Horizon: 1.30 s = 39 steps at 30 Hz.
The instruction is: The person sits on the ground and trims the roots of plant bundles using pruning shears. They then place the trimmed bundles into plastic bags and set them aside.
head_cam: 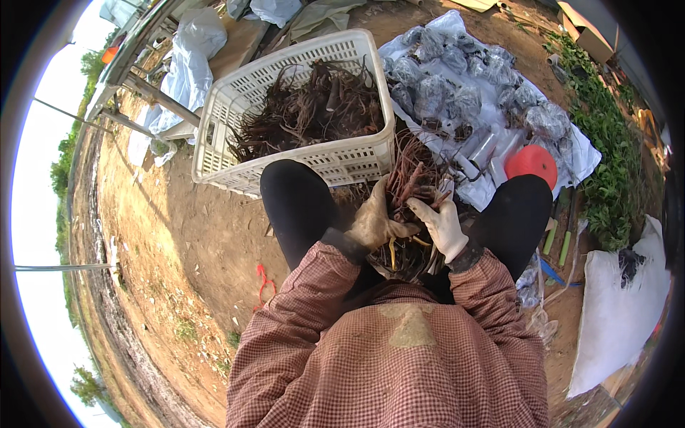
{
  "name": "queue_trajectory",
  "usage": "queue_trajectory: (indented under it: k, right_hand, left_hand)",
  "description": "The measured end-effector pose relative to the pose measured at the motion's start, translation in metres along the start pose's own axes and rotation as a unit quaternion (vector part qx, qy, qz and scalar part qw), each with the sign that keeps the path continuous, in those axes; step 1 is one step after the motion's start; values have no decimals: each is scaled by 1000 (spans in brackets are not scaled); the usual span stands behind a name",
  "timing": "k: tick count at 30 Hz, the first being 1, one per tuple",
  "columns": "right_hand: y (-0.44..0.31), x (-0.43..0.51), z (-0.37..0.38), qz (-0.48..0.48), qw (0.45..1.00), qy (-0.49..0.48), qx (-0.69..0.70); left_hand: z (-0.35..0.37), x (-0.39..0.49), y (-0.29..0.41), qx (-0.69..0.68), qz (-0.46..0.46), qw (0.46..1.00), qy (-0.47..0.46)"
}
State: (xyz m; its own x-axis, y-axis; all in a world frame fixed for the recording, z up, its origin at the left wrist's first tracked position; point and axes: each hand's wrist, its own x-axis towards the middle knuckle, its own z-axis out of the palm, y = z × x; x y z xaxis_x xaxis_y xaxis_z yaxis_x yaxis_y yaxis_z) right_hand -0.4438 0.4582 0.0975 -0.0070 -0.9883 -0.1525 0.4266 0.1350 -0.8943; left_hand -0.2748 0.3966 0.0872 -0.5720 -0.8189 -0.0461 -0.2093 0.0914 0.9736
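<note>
Between my knees, a bundle of reddish-brown plant roots (411,179) is gripped from both sides, its thin ends pointing away from me. My left hand (372,216), in a soiled pale work glove, holds its left side. On the right side, the gloved fingers of my right hand (443,223) close around the thick ends, thumb on top. More dark roots or stems (398,259) lie below my hands, close to my lap, with a few yellow pieces among them. My palms hide part of the bundle.
A white plastic crate (289,155) heaped with roots (316,107) stands ahead. To its right, plastic-wrapped bundles (431,96) and film rolls (484,150) lie on a white sheet (583,152), with a red twine roll (532,165). Green-handled tools (565,247), leafy stems (610,176) and a white sack (615,315) lie right.
</note>
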Motion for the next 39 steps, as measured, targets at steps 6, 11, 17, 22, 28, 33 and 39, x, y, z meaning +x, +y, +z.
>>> queue_trajectory:
  k: [6,11,17,22,28,33,39]
  right_hand:
    - [-22,0,-1,25,999,-22,24]
    - [-55,-14,0,46,999,-10,22]
    - [-100,-74,-51,-220,951,217,-18]
    - [-86,-134,-146,-211,880,422,-58]
    - [46,-221,-245,7,825,565,24]
    - [181,-293,-259,99,685,713,115]
    - [274,-326,-237,246,624,738,-77]
  left_hand:
    - [-1,2,10,-281,-62,956,-46]
    - [-1,0,13,-443,-128,883,-86]
    - [-1,-4,31,-658,-187,730,-5]
    - [10,1,47,-678,-179,710,62]
    - [23,11,59,-725,-107,676,70]
    - [9,17,68,-733,-144,665,31]
    - [-8,26,103,-705,-77,704,-43]
